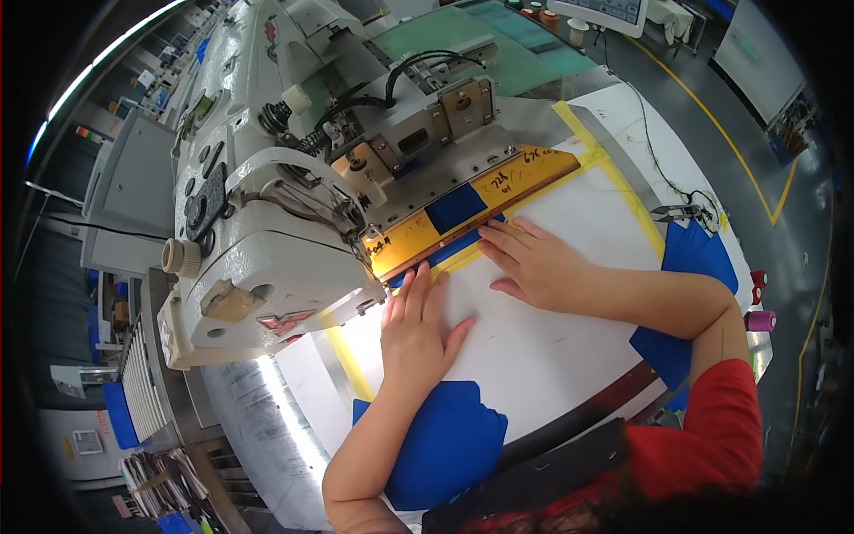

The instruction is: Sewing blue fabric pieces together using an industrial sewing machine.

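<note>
My left hand lies flat, fingers stretched out, with its fingertips on the strip of blue fabric by the near edge of the yellow clamp plate. Further right, my right hand is also flat with fingers extended, its tips at the plate's brown edge. Most of the strip is hidden under the plate; a dark blue patch shows through an opening in it. The plate belongs to a large white sewing machine, whose head stands just left of my left hand.
Blue fabric pieces lie by my left forearm and beyond my right forearm. Metal snips rest at the right side of the white work surface. Yellow tape runs along it. Thread spools stand past my right elbow.
</note>
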The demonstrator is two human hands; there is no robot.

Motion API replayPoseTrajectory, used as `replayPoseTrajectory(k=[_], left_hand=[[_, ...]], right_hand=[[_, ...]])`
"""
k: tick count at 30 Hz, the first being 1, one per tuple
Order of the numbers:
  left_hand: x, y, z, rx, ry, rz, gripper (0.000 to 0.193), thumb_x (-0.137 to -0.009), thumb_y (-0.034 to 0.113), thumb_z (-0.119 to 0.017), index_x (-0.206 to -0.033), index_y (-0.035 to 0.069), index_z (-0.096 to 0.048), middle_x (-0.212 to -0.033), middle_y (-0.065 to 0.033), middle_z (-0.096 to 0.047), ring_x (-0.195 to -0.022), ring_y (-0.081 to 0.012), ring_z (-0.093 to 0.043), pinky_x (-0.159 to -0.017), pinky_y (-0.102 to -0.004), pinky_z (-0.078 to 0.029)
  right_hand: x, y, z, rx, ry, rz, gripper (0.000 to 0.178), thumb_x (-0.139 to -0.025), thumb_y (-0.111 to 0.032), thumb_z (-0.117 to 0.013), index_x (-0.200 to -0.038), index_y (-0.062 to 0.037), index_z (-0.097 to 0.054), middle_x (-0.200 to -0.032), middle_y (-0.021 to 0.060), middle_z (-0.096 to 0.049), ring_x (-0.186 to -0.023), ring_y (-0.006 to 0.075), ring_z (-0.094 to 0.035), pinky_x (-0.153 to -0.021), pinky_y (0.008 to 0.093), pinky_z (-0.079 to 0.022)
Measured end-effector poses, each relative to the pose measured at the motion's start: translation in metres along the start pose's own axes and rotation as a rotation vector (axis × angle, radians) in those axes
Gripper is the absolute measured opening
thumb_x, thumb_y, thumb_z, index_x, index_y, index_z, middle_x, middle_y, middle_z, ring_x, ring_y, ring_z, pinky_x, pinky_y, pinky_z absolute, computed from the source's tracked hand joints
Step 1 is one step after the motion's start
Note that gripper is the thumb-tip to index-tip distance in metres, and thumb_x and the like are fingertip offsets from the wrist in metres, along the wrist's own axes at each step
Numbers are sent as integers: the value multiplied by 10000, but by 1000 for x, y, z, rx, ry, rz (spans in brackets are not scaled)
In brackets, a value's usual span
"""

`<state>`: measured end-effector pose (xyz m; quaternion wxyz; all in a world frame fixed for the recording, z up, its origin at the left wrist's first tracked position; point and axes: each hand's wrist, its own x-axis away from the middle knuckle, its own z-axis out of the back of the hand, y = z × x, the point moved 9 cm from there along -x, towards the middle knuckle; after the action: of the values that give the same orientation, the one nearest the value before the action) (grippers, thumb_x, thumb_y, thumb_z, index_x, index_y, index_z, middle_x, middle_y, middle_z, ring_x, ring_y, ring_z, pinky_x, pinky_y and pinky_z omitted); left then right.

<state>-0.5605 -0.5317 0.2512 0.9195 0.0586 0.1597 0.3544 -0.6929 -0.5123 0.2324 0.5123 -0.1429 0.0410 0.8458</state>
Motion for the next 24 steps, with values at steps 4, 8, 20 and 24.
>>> replayPoseTrajectory(k=[4, 8, 20, 24], left_hand=[[-1, 5, -2, 22, -1, -22, 632, -776, 353, -712, -1292, 41, -523, -1382, -182, -465, -1259, -349, -462, -1000, -467, -375], [-1, 5, -2, -56, 33, -31, 580, -794, 371, -692, -1252, 45, -552, -1344, -165, -487, -1215, -329, -493, -978, -454, -398], [24, 70, 20, 141, -228, -175, 348, -781, 194, -707, -1082, 52, -608, -1124, -98, -591, -994, -312, -577, -873, -425, -431], [22, 89, 17, 226, -220, -224, 341, -764, 173, -723, -1064, 54, -615, -1083, -99, -606, -974, -302, -585, -861, -411, -437]], right_hand=[[4, 1, 4, 22, 6, -12, 542, -908, -362, -555, -1243, 63, -530, -1326, 207, -499, -1254, 325, -456, -1081, 446, -302], [2, -5, 1, 153, -2, 31, 548, -916, -366, -532, -1226, 86, -531, -1282, 229, -530, -1227, 334, -480, -1080, 444, -301], [96, 61, 119, -349, -505, -91, 337, -769, -113, -694, -1093, -83, -609, -1084, 58, -616, -1065, 260, -568, -921, 398, -437], [170, 95, 101, -225, -498, -238, 432, -680, -102, -758, -1085, -94, -607, -1064, 42, -615, -1080, 235, -542, -925, 387, -430]])
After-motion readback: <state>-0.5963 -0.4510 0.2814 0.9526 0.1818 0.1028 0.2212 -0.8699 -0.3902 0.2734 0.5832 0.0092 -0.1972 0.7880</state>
